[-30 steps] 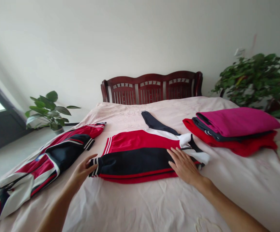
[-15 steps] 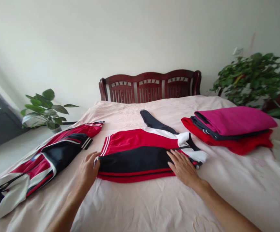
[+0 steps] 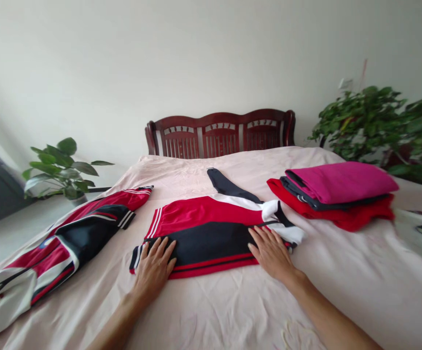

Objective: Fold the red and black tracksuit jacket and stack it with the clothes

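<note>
Soft daylight from the left; edges stretched, slightly blurred.

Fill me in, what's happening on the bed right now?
A person has both hands flat on a partly folded red, black and white jacket lying on the pink bedsheet. The left hand presses its left end, the right hand its right end by the white collar. A dark sleeve sticks out toward the headboard. A second matching jacket lies unfolded to the left, and a stack of folded clothes sits to the right.
</note>
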Motion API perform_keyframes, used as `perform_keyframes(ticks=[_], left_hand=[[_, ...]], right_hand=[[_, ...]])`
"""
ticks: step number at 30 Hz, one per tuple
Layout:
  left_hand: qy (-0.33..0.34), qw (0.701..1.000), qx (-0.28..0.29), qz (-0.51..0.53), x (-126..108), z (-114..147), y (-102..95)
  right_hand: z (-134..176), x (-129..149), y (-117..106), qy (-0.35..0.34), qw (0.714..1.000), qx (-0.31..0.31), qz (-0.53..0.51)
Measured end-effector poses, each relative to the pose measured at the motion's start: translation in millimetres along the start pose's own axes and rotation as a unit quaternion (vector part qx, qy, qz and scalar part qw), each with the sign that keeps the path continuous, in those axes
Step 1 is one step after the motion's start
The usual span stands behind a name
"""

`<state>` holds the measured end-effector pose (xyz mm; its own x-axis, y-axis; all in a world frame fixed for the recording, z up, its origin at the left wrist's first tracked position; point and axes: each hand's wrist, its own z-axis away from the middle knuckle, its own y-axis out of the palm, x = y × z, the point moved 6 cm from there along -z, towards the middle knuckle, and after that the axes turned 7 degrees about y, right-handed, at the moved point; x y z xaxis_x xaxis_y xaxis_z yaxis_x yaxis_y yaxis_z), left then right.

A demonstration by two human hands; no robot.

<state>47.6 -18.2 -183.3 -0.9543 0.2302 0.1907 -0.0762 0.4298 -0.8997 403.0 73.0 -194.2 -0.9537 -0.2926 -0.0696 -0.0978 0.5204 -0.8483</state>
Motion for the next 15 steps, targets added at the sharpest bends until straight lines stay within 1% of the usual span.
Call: perform_keyframes(ticks=[6,10,13,15], left_hand=[[-0.008,1.0,0.003,-0.017,-1.2,-1.1,-0.8],[-0.014,1.0,0.002,-0.023,-0.8,-1.8,-0.6],[-0.015,1.0,0.004,-0.026,-0.3,-1.9,-0.3],[-0.017,0.999,0.004,-0.027,0.3,-1.8,0.1]], right_hand=[[-0.9,-5.6,-4.8,0.032,0.999,0.019,0.001],[-3.5,-13.6,-5.4,0.041,0.999,0.021,-0.024],[-8.7,-27.7,-7.4,0.051,0.995,0.013,-0.087],[-11.8,-49.0,-8.8,0.091,0.982,0.004,-0.165]])
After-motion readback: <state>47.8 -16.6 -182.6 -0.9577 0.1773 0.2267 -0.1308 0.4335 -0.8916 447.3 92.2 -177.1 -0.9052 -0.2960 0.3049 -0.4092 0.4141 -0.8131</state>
